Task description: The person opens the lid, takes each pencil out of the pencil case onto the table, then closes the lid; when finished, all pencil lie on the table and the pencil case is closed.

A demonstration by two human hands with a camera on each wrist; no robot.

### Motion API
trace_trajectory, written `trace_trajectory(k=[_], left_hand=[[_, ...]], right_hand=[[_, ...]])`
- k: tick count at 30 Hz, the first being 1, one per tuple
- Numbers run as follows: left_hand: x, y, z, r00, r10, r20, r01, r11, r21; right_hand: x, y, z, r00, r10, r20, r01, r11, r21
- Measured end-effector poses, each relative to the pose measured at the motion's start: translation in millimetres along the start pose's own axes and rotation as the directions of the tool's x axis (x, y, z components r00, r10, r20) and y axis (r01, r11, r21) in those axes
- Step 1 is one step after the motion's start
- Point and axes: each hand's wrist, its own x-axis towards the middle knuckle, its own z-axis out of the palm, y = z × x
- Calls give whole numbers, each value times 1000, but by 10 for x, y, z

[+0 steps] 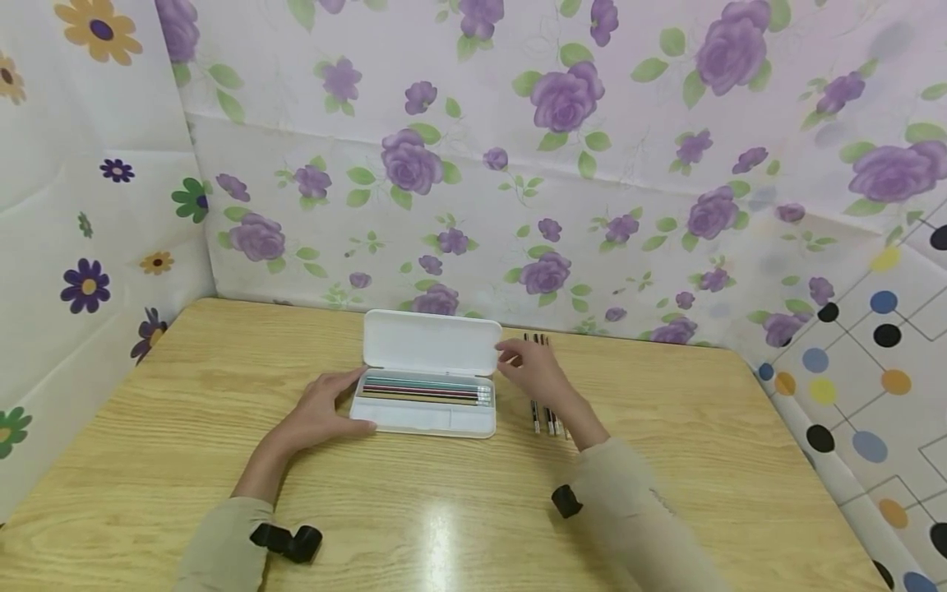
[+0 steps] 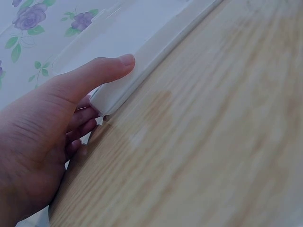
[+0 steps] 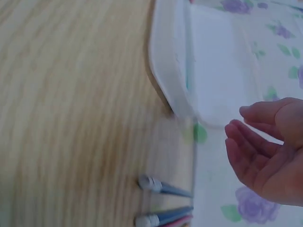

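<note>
A white pencil case (image 1: 410, 416) lies on the table with its lid (image 1: 432, 341) raised at the back. Several pencils (image 1: 425, 389) in different colours lie side by side in its rear compartment. At the case's left end, my left hand (image 1: 314, 415) grips it, thumb (image 2: 113, 68) over the front edge and other fingers round the side. My right hand (image 1: 540, 378) is by the lid's right edge, its fingers bent loosely with nothing between them in the right wrist view. More pencils (image 1: 536, 418) lie on the table beneath the right hand and wrist, partly hidden by them.
The wooden table (image 1: 414, 510) ends at the back against a flowered wall covering (image 1: 473, 205). A dotted covering (image 1: 866, 395) hangs along the right side, and another flowered sheet (image 1: 96, 222) on the left.
</note>
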Motion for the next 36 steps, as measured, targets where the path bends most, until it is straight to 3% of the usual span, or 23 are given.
trace_trajectory(k=[4, 11, 24, 30, 36], left_hand=[[-1, 1, 5, 1000, -7, -1, 7, 1000, -1], [11, 12, 21, 1000, -3, 4, 3, 1000, 0], [18, 30, 28, 1000, -6, 8, 6, 1000, -3], [0, 24, 8, 1000, -11, 4, 11, 1000, -6], [1, 31, 2, 1000, -7, 4, 7, 1000, -4]], right_hand=[[57, -110, 177, 993, -81, 83, 81, 997, 8], [121, -265, 423, 974, -146, 173, 147, 989, 7], [147, -339, 648, 981, -74, 181, 88, 994, -68], [181, -398, 712, 980, -67, 187, 99, 981, -168], [197, -419, 735, 978, -76, 195, 115, 974, -197]])
